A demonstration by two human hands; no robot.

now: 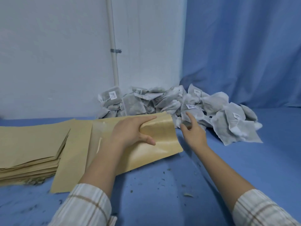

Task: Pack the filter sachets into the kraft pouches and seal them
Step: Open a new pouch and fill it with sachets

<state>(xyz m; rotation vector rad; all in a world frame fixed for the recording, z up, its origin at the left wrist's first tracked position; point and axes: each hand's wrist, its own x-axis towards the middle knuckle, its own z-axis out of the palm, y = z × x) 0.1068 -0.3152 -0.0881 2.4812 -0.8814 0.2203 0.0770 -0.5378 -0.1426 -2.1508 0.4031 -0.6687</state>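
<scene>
A kraft pouch (159, 141) lies on the blue cloth with its open mouth toward the right. My left hand (132, 131) grips its upper edge, fingers over the top and thumb under, lifting the mouth apart. My right hand (193, 130) is just right of the pouch, fingers spread, its fingertips at the near edge of a heap of white filter sachets (187, 103). It holds nothing that I can see. More flat kraft pouches (31, 147) are stacked at the left, and another pouch (73, 160) lies under the held one.
The blue cloth (179, 185) covers the work surface and hangs as a curtain (244, 54) behind on the right. A white wall with a vertical pipe (114, 59) stands behind the heap. Dark crumbs are scattered over the cloth near me.
</scene>
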